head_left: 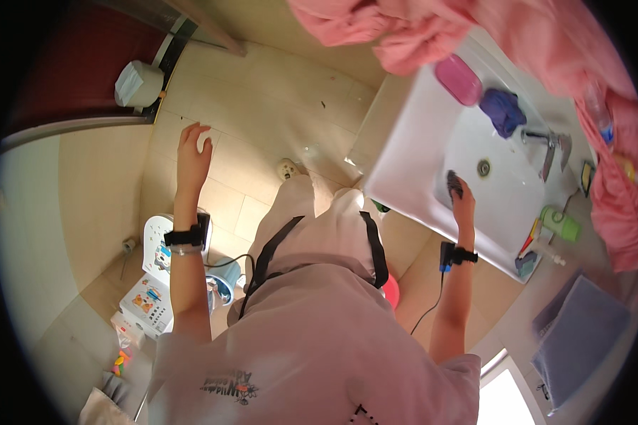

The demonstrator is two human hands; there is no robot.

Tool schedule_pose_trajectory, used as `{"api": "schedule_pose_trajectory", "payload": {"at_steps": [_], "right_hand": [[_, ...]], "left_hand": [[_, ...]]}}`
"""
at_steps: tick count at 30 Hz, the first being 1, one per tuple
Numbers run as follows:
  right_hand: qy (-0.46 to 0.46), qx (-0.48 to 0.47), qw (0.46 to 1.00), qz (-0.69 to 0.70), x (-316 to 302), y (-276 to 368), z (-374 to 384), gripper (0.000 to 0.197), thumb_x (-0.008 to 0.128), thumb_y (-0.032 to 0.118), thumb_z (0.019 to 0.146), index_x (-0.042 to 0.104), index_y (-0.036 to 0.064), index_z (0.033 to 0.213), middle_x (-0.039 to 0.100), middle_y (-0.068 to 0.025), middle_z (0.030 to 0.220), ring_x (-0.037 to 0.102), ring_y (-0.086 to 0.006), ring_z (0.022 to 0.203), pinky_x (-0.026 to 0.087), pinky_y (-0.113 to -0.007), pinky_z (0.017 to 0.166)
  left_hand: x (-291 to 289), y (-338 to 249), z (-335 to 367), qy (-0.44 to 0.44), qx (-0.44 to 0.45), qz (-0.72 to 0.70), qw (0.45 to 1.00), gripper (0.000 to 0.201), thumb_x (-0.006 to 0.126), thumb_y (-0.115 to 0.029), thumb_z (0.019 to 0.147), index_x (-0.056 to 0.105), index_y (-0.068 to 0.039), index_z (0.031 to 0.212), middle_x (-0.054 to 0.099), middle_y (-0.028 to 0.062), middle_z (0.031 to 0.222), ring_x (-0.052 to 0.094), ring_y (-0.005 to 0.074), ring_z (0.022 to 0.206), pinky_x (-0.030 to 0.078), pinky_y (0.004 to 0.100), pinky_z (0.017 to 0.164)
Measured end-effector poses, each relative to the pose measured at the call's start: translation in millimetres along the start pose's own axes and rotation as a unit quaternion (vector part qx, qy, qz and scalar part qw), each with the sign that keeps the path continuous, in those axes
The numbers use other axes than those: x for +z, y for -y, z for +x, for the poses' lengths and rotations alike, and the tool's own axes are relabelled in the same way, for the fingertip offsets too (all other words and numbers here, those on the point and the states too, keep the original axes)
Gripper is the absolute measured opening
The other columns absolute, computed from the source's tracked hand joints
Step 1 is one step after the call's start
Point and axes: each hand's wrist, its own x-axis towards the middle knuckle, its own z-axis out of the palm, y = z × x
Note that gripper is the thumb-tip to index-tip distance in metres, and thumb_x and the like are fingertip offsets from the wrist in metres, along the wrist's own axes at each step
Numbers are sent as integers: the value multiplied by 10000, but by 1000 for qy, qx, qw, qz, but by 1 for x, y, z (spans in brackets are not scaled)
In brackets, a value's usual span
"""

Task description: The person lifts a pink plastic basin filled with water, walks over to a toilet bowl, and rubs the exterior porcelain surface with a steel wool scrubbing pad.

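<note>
Your right hand (pixel 463 204) is over the white sink (pixel 407 166), fingers closed on a small dark grey item (pixel 453 183) with a streaked surface; its exact kind is too small to tell. The item sits at the fingertips, within the sink's outline and to the left of the drain (pixel 483 168), apart from it. Contact between item and sink surface: cannot tell from this angle. Your left hand (pixel 194 159) is empty, thumb and fingers apart and slightly curled, held out above the tiled floor (pixel 244 159), well apart from the sink. Each of your wrists carries a black strap, the left one (pixel 184 236) and the right one (pixel 463 256). Beyond your right hand, a crumpled purple cloth (pixel 502 112) lies in the sink beside a pink oval dish (pixel 459 81); the metal faucet (pixel 548 147) stands close to the cloth. A green container (pixel 561 224) is on the sink's right side. Below your left forearm, a light blue bin (pixel 225 277) stands near a white printed stool (pixel 149 301).
</note>
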Motion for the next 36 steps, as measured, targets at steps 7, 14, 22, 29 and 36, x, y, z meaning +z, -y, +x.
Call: {"api": "schedule_pose_trajectory", "payload": {"at_steps": [7, 14, 22, 29, 36], "right_hand": [[-32, 32, 990, -130, 68, 112, -18, 407, 557, 10, 770, 513, 49, 1173, 567, -198, 1078, 545, -359, 991, 429, -406, 876], [-34, -141, 986, 80, 154, 406, -40, 400, 561, 78, 843, 465, 11, 1226, 591, -86, 965, 553, -150, 807, 462, -259, 710], [83, -362, 927, 49, 286, 579, -55, 376, 566, 62, 832, 484, -23, 1189, 603, -175, 961, 588, -242, 822, 465, -332, 736], [270, -368, 883, -107, 400, 462, 61, 338, 593, 234, 848, 545, 22, 1107, 604, -80, 875, 572, -157, 759, 471, -310, 660], [336, -8, 914, -227, 464, 509, 52, 81, 536, 134, 861, 533, 131, 942, 506, -54, 654, 467, -170, 488, 378, -321, 408]], "left_hand": [[-98, 213, -78, -30, -185, -6, 982, 192, 528, -36, 802, 590, -15, 983, 563, 168, 1045, 542, 337, 960, 433, 369, 834], [-155, 304, -202, -118, -325, -44, 937, 197, 532, -16, 792, 590, -21, 981, 578, 167, 967, 574, 316, 898, 460, 364, 785], [-192, 309, -332, -190, -488, -37, 851, 189, 527, -19, 794, 584, -7, 973, 576, 177, 978, 569, 333, 918, 450, 374, 799], [-146, 309, -438, -319, -577, -73, 748, 190, 529, -35, 794, 596, -30, 972, 603, 160, 917, 594, 295, 871, 465, 380, 765], [14, 154, -549, -122, -876, -218, 413, 208, 557, -167, 775, 599, -11, 906, 628, 193, 860, 605, 355, 824, 481, 396, 698]]}}
